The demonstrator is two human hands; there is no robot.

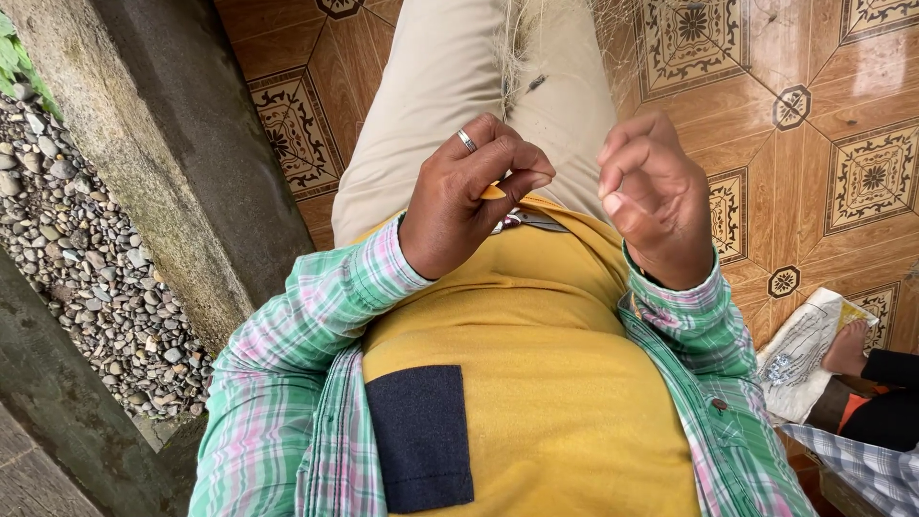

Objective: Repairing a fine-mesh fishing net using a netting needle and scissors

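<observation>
Left hand (474, 196), ring on one finger, curled with thumb and fingertips pinching a small yellow-orange piece (493, 192), maybe plastic, mostly hidden by the fingers so can't really tell what it is. Right hand (656, 196) just beside it, loosely fisted with fingers bent in toward the palm; possibly pinching a thread, too fine to say. Both hovering in front of a yellow shirt (536, 383) with a dark navy patch pocket (421, 436) well below the left wrist. Green and pink plaid sleeves (316, 325) on both arms.

Just beyond the knuckles, pale fishing net (522, 38) draped over beige trousers (450, 86), strands very thin and running out of the top edge. Small dark thing in the mesh above the left hand, hard to make out.

Far off to the right of the right hand, a whitish printed bag (809, 349) with a yellow corner lying flat on the patterned brown floor tiles (833, 105), print blurred, partly covered by somebody else's bare foot (847, 349). Left of the left hand, a concrete pillar (172, 144) and grey pebbles (77, 239).
</observation>
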